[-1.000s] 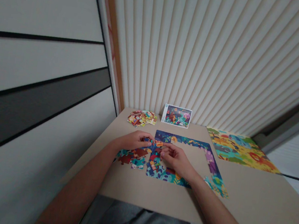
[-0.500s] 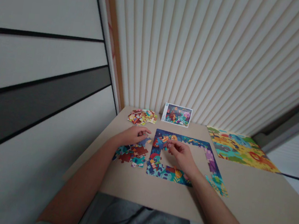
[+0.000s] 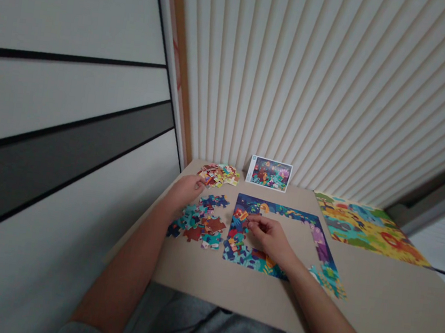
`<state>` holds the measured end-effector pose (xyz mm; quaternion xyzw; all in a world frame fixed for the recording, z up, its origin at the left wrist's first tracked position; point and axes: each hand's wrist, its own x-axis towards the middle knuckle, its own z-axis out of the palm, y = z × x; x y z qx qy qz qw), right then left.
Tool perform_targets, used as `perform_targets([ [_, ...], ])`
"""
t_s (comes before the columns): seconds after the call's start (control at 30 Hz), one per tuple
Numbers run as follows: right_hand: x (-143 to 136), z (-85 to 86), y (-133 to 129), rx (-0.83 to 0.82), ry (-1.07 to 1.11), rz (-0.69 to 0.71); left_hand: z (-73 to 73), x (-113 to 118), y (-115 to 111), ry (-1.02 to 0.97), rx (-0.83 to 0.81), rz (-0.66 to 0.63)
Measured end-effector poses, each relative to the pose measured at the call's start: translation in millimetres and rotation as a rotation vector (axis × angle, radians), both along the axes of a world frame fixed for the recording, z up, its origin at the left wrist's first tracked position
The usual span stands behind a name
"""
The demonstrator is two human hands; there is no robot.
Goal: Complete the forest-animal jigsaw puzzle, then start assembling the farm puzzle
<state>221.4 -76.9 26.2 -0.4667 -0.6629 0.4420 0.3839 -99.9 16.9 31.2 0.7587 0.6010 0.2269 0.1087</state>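
A jigsaw puzzle (image 3: 241,260) lies on the table, its border mostly joined around an open middle. My right hand (image 3: 272,240) is over its left inner part, thumb and forefinger pinched on a small puzzle piece that the fingertips largely hide. To the left is a loose heap of blue, teal and brown-red puzzle pieces (image 3: 213,225). My left hand (image 3: 187,192) hovers past the far left side of this heap, fingers loosely curved with nothing visible in them. Its fingertips overlap the near edge of a second pile of red and yellow pieces (image 3: 225,176) in view.
A picture card (image 3: 269,173) of the sea scene leans against the pleated screen (image 3: 298,78) at the back. A finished yellow animal puzzle (image 3: 373,228) lies on the right of the table (image 3: 384,300). A white panelled wall (image 3: 62,179) stands close on the left.
My left hand has moved left and away from the blue heap, uncovering its far pieces. My right hand remains at the puzzle's left inner part, slightly lower. The view has shifted a little.
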Motion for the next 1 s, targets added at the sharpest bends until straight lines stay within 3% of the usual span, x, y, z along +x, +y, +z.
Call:
perform_targets([
  [0.2, -9, -12.3, 10, 0.023, -0.027, -0.020, -10.1, 2, 0, 0.042, -0.152, -0.194],
  [0.43, -42, -0.4, 39, 0.384, -0.415, 0.074, -16.1, 5, 3, 0.090, -0.149, -0.267],
  [0.63, -61, 12.8, 46, 0.476, -0.594, 0.444, -13.2, 0, 1, 0.117, -0.097, -0.250],
  [0.73, -66, 15.1, 50, 0.484, -0.692, 0.525, -10.9, -2, -1, 0.125, -0.091, -0.254],
  [1.0, -73, 17.8, 57, 0.540, -0.852, 0.407, -6.0, -5, -5, 0.142, -0.102, -0.233],
])
